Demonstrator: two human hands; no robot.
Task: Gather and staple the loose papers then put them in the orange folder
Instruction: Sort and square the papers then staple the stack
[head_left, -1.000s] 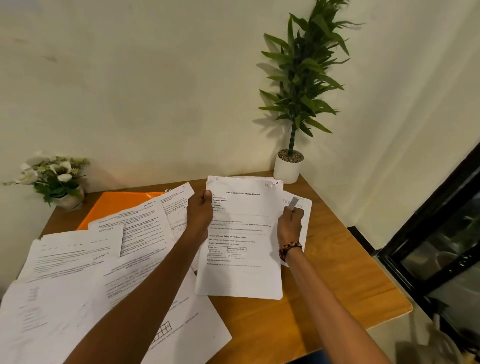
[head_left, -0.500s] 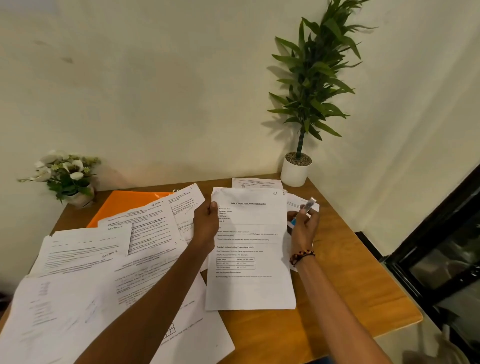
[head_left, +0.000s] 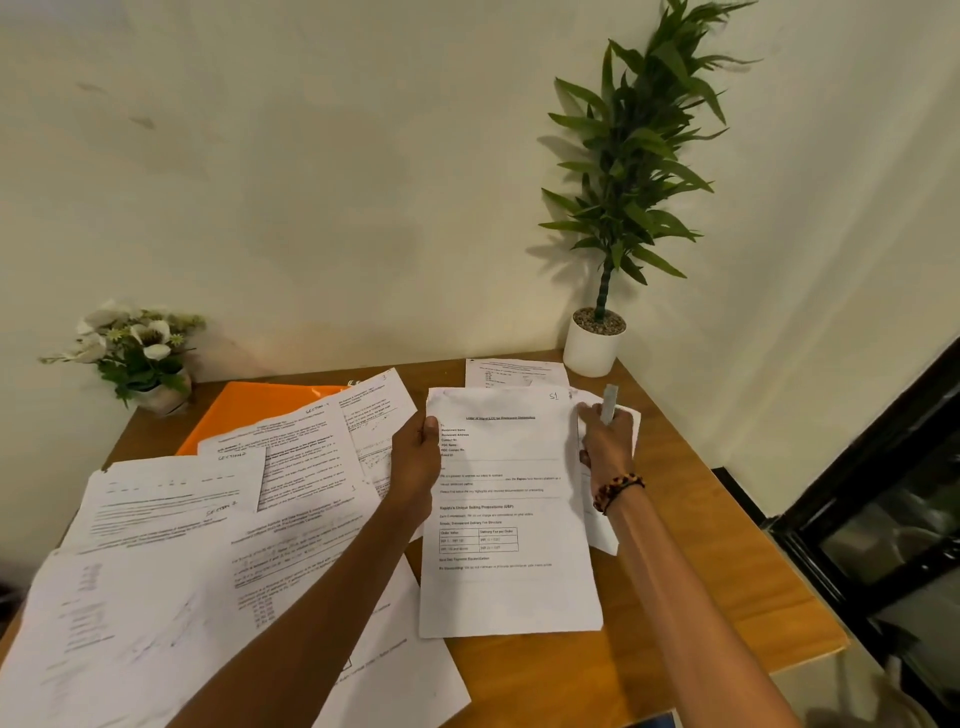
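Cream walls meet in a corner behind a wooden table (head_left: 691, 551) that carries all the paperwork.

Head view: my left hand (head_left: 415, 457) grips the left edge of the top sheet (head_left: 509, 519), thumb on the printed face and fingers curled underneath. My right hand (head_left: 605, 441) is closed around a slim light-coloured tool (head_left: 609, 402), which I judge to be the stapler. The same hand rests at the right edge of the sheet, over a second sheet (head_left: 602, 525) that pokes out beneath. A third sheet (head_left: 514, 371) lies flat behind the top sheet, near the white pot of the tall plant (head_left: 595, 345). The loose papers (head_left: 218, 545) spread in an overlapping fan across the left half of the table. The orange folder (head_left: 249, 410) lies at the back left, partly buried under that fan, just beside the flower pot (head_left: 156, 387).

Risk assessment: most sheets are not yet gathered. Stapling now would bind an incomplete, misaligned set, because the edges of the sheets in hand are not squared. With the right hand occupied by the tool, thin sheets may slip during gathering. Pulling the folder free may drag covering papers off the table edge.
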